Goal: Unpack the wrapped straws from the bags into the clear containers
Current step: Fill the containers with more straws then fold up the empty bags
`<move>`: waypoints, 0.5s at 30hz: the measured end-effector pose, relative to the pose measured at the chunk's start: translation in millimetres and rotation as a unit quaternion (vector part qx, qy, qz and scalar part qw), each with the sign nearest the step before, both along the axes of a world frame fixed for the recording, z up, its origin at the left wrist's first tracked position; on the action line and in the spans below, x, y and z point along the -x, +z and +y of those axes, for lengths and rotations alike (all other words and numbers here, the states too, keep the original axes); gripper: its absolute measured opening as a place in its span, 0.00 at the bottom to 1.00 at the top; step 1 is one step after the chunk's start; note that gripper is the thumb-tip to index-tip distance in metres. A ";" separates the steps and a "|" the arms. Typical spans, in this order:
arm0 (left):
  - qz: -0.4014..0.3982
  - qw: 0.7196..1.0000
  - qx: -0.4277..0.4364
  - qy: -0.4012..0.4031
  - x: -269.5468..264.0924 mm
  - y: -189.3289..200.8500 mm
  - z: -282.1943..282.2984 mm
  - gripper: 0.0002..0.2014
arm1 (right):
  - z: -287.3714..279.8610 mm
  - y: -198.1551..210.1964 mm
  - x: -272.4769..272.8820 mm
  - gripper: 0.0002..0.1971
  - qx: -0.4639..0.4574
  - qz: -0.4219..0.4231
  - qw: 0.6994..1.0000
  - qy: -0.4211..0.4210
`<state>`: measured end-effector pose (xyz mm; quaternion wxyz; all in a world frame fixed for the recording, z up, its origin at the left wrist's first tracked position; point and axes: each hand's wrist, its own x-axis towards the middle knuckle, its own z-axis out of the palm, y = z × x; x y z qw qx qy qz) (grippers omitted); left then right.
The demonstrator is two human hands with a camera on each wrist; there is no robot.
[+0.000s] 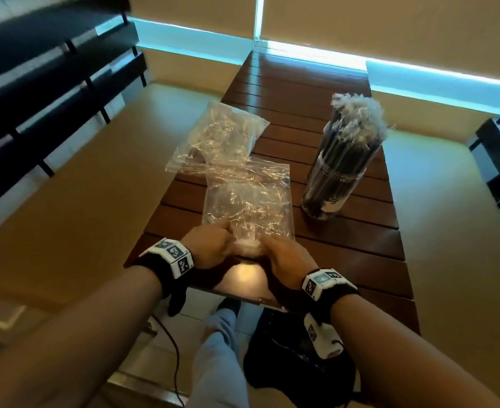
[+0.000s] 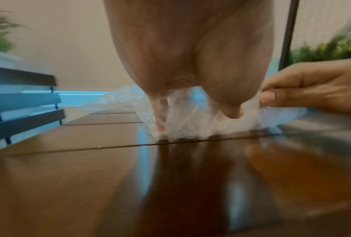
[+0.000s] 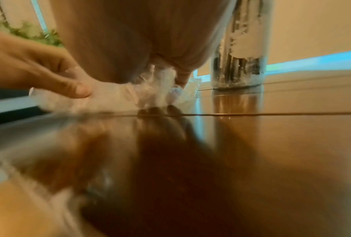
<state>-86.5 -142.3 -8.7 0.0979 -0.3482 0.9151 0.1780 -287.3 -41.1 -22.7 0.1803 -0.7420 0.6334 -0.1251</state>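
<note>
Both hands are pinching the near edge of an emptied clear bag on the slatted table.

The left hand [image 1: 210, 245] and right hand [image 1: 284, 256] are each nipping the near bag [image 1: 247, 201] between thumb and fingers; a second bag [image 1: 216, 139] is lying beyond it. The wrapped straws [image 1: 343, 148] are standing in the clear container [image 1: 329, 188], well apart on the right. Judgement: hold the film low and flatten it evenly, away from the container.

Dark slatted counter [image 1: 346, 245], glossy enough to mirror the light.
On it: a crumpled clear bag [image 1: 247, 198] near the front edge, its far end overlapping a second clear bag [image 1: 219, 136] further back, which hangs off the left edge. To the right, well apart, stands a clear container [image 1: 335, 184] packed with dark wrapped straws [image 1: 351, 134].
</note>
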 end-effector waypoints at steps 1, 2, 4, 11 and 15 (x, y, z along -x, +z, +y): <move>0.021 0.999 -0.015 0.023 -3.0 1.8 -1.8 0.15 | -2.6 1.8 1.1 0.09 -0.002 -0.005 1.000 -0.023; 0.049 0.997 -0.035 0.050 -6.0 0.9 -4.0 0.14 | -5.7 1.1 3.1 0.09 -0.007 -0.012 0.999 -0.044; 0.109 0.984 -0.085 0.112 -11.2 -2.2 -7.6 0.10 | -9.8 -0.3 5.6 0.09 -0.017 -0.025 0.997 -0.069; 0.094 0.984 0.052 0.140 -8.7 -19.4 -2.9 0.02 | -7.4 -14.9 2.5 0.14 0.034 0.007 0.997 -0.073; 0.065 0.979 0.188 0.051 -3.0 -20.0 -2.1 0.14 | -2.3 -13.0 -6.5 0.07 0.118 0.205 0.971 -0.012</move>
